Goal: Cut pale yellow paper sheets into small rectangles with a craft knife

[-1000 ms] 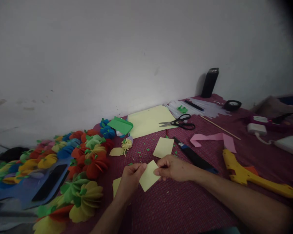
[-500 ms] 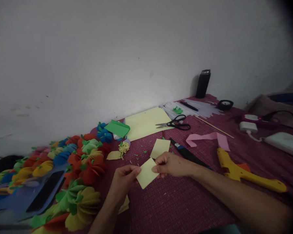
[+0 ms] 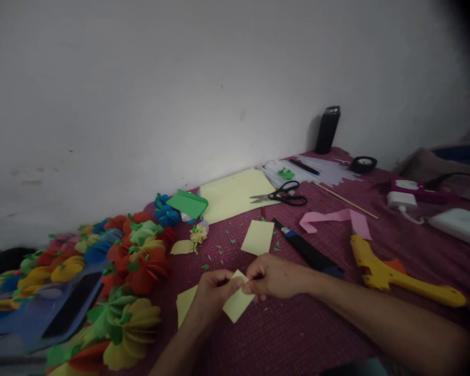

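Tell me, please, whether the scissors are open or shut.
Open: the scissors lie with their handle loops apart and blade tips slightly parted.

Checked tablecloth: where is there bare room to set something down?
Widest bare cloth: nearer the wearer than the left hand, right hand and their held yellow square, crumbs aside. Another patch: between pink strip, yellow glue gun and white adapter. Crowded: left, with paper ornaments; back, with scissors and large sheet.

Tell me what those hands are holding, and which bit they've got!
A pale yellow paper piece: the left hand pinches its upper-left edge, the right hand its upper-right edge.
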`<state>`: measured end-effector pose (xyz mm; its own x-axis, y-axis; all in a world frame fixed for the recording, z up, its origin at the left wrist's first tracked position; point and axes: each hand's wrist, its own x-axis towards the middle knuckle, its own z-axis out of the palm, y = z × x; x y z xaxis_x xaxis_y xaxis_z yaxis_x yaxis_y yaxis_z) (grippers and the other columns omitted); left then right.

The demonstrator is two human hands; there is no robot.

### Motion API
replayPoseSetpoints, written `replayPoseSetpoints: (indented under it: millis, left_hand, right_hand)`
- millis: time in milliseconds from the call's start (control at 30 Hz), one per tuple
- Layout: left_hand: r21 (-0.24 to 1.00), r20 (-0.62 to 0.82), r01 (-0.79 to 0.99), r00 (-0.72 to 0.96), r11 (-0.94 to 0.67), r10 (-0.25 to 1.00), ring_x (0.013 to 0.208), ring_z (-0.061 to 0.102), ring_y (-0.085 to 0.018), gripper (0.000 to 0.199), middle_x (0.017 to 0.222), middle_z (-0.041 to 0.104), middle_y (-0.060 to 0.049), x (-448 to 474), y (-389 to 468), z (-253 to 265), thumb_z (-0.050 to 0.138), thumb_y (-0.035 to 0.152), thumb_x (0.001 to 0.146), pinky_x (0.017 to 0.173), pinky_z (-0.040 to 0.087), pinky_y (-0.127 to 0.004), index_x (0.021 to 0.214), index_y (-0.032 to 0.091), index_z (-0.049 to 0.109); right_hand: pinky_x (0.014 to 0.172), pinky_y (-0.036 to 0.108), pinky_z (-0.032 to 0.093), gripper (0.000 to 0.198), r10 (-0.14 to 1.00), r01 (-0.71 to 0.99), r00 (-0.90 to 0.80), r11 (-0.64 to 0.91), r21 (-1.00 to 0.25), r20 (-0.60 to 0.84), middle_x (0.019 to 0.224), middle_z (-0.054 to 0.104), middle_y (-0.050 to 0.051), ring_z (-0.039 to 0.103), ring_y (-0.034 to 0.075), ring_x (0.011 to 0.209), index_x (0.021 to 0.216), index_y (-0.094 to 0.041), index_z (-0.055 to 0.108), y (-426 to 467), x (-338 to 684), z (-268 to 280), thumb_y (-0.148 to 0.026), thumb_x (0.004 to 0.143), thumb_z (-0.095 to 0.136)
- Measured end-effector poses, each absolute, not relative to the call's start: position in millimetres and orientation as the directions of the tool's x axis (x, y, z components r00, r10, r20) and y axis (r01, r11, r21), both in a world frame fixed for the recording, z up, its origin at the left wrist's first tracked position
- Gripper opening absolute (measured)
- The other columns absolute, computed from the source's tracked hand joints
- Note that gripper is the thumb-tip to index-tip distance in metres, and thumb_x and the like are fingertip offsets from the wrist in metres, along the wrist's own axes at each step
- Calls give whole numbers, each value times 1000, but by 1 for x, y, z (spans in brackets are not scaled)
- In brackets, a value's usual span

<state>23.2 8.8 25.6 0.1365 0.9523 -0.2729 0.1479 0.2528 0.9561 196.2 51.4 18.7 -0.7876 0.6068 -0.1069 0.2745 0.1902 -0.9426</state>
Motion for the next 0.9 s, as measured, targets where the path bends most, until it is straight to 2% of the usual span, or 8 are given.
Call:
replayPoseSetpoints:
  millis: [233, 400, 533, 700, 800, 900]
  left_hand:
    - [960, -275, 86, 138, 265, 952, 43, 40, -6, 27, 49, 55, 0, 21, 7, 27, 60, 37, 69, 42, 26, -18, 63, 11, 64]
    - [955, -267, 157, 88, 252, 960, 45, 41, -7, 25, 52, 56, 1, 18, 9, 24, 62, 37, 68, 43, 28, -17, 65, 12, 66]
    - [948, -301, 133, 73, 290, 951, 47, 46, -9, 26, 55, 60, 0, 14, 11, 21, 63, 38, 66, 46, 32, -19, 73, 13, 67]
    - [955, -280, 111, 21, 276, 960, 46, 45, -9, 25, 54, 59, 0, 12, 11, 17, 64, 35, 66, 44, 31, -18, 77, 13, 67]
    - [959, -266, 106, 19, 263, 964, 46, 44, -8, 24, 54, 59, 0, 12, 10, 16, 64, 35, 67, 43, 29, -18, 76, 12, 67]
    - [965, -246, 100, 31, 242, 969, 47, 44, -8, 24, 55, 59, 0, 14, 9, 18, 63, 35, 67, 44, 29, -17, 75, 13, 67]
  right_hand:
    - [44, 17, 39, 23, 611, 251, -782, 128, -959, -123, 55, 58, 1, 52, 8, 48, 65, -12, 59, 53, 196, 21, -32, 74, 50]
    - [43, 16, 38, 23, 626, 267, -772, 160, -950, -111, 56, 59, 1, 51, 8, 46, 64, -12, 59, 55, 196, 21, -31, 73, 50]
    - [43, 15, 38, 24, 654, 296, -746, 164, -941, -121, 57, 60, 1, 52, 8, 47, 64, -11, 60, 57, 198, 22, -32, 73, 50]
    - [43, 15, 36, 25, 655, 287, -744, 132, -949, -134, 56, 58, 1, 52, 8, 48, 62, -12, 58, 59, 200, 25, -33, 72, 51]
    - [43, 16, 35, 27, 652, 280, -745, 116, -953, -140, 54, 56, 0, 49, 7, 47, 62, -12, 58, 60, 201, 25, -36, 71, 52]
    - [42, 17, 30, 30, 693, 258, -718, 187, -948, -59, 51, 49, -3, 41, 6, 45, 64, -12, 59, 61, 200, 23, -42, 69, 56]
